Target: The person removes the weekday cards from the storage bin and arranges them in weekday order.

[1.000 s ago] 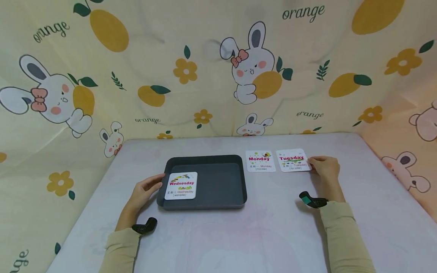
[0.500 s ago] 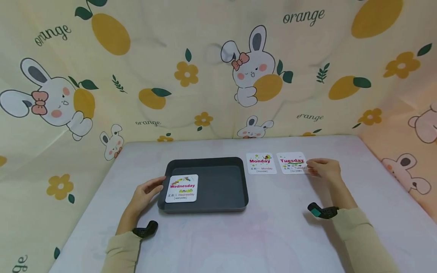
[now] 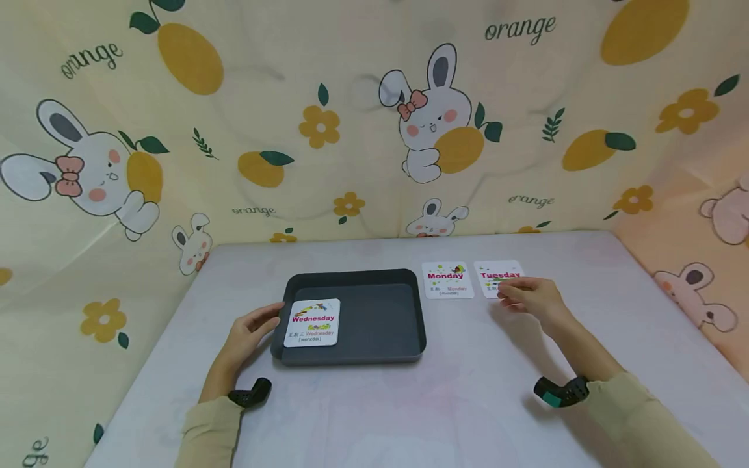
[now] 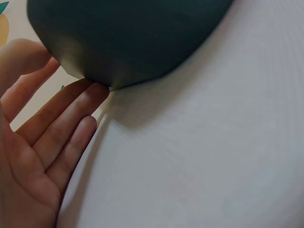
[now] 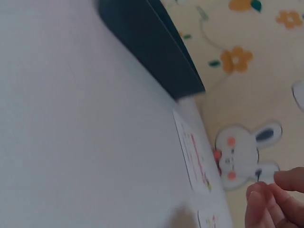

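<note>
A dark grey tray (image 3: 380,325) lies on the table, and a white Wednesday card (image 3: 312,330) rests flat in its left part. My left hand (image 3: 242,338) touches the tray's left wall; in the left wrist view its fingers (image 4: 59,121) reach fairly straight to the tray's corner. To the right of the tray, the Monday card (image 3: 448,286) and the Tuesday card (image 3: 487,268) lie side by side. Over the Tuesday card's lower right part is my right hand (image 3: 541,302), covering some of its print. Its thumb and fingers are loosely bent, with nothing seen between them.
The pale tabletop (image 3: 374,416) extends in front of the tray and cards. A patterned cloth (image 3: 345,117) with rabbits and oranges hangs behind the table and at both sides. Each wrist wears a black camera.
My right hand has left the Tuesday card's right edge and moved left over the card, its forearm swinging out to the right. The left hand stays at the tray.
</note>
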`<state>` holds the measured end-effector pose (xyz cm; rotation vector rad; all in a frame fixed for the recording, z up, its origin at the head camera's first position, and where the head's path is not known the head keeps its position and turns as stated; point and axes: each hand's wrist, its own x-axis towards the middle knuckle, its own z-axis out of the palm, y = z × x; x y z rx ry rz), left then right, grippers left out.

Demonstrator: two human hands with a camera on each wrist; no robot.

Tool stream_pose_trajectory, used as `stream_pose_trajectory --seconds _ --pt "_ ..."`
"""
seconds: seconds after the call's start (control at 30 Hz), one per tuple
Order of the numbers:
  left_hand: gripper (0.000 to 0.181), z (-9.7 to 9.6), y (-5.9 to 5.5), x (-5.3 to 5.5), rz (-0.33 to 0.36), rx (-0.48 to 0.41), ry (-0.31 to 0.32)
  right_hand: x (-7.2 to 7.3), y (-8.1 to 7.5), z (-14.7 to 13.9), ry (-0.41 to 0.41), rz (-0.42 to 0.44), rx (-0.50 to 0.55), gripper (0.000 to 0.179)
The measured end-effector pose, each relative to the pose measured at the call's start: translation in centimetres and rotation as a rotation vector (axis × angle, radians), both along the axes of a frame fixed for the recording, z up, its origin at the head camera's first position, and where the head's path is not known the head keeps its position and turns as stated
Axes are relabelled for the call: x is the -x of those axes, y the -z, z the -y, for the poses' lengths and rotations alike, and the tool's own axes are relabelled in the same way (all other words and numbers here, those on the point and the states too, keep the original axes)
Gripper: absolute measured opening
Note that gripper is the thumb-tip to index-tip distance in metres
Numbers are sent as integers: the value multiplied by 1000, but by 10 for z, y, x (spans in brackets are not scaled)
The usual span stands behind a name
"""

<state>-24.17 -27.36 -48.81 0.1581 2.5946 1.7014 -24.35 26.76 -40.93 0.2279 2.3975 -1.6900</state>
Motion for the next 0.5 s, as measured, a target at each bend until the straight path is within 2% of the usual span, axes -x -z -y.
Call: stream_pose_trajectory --seconds 0.2,0.37,0.5 --pt "48 0 -1 2 -10 23 8 -9 -8 23 -61 -51 48 49" --pt "49 1 -1 1 -1 14 4 -14 -9 44 -136 -20 116 41" --pt "50 1 -1 0 7 18 4 -16 -10 58 -163 22 137 44"
